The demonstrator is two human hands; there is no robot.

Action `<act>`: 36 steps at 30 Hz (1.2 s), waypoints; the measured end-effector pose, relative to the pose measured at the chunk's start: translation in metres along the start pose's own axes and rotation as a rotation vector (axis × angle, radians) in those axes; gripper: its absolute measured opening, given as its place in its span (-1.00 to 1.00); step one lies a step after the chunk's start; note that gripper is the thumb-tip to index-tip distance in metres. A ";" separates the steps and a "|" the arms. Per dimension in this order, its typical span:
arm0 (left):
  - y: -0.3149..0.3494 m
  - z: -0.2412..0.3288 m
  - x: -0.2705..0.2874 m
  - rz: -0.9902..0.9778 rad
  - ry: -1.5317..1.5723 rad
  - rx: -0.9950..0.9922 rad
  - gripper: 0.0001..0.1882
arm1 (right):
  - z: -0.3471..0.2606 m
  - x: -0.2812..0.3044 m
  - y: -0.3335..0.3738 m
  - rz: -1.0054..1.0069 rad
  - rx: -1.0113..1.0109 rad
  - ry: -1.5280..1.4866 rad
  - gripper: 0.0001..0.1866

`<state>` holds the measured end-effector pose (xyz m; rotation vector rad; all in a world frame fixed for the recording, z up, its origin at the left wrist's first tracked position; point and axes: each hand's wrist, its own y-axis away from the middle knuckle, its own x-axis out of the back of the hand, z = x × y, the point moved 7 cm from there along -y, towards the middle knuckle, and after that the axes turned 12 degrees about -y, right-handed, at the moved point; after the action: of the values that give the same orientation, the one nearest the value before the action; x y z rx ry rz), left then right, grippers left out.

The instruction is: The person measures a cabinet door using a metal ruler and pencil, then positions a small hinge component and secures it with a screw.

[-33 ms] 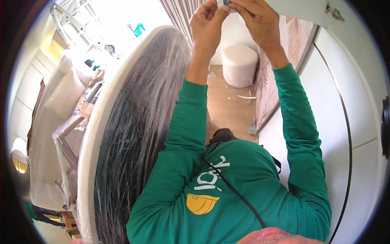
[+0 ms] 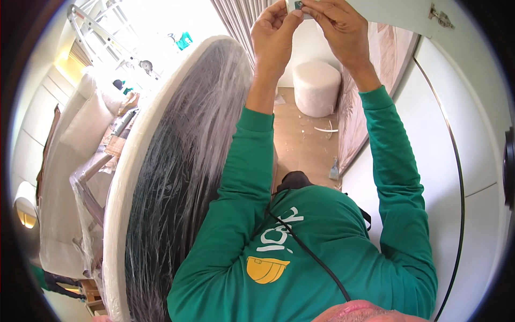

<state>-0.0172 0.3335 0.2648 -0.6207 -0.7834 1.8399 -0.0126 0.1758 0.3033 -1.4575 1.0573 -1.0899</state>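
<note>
Both my arms, in green sleeves, reach up to the top edge of the view. My left hand (image 2: pixel 272 40) is closed, its thumb and bent fingers pinching a small pale piece with a dark teal patch (image 2: pixel 298 5). From the other side my right hand (image 2: pixel 343 40) grips the same piece, thumb and fingertips together on it. The top of the piece is cut off by the edge of the view, so its kind cannot be made out. Right beside my right hand is a white panel (image 2: pixel 397 9) with a metal hinge (image 2: pixel 442 17) on it.
A large rounded table or board (image 2: pixel 177 161) in plastic film stands close on my left. Ahead are a wrapped stool (image 2: pixel 316 88), a paintbrush (image 2: pixel 334 169) and scraps on the wooden floor (image 2: pixel 300 145). White panels (image 2: pixel 418 123) line my right. A ladder (image 2: pixel 99 32) stands far left.
The whole view has shifted very slightly, and a little more of the pale piece shows. Both hands keep the same grip.
</note>
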 end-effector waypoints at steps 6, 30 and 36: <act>0.004 -0.003 0.002 0.042 0.134 -0.001 -0.46 | 0.003 -0.003 0.004 -0.007 0.014 0.076 -0.79; -0.002 -0.009 0.001 0.025 0.113 -0.020 -0.47 | 0.001 -0.003 0.000 -0.028 0.023 0.073 -0.81; -0.006 -0.019 0.001 0.061 -0.034 0.009 -0.38 | 0.008 -0.008 0.000 -0.017 -0.019 -0.034 -0.82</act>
<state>-0.0008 0.3409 0.2567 -0.6153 -0.7860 1.9129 -0.0062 0.1855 0.3018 -1.4971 1.0355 -1.0664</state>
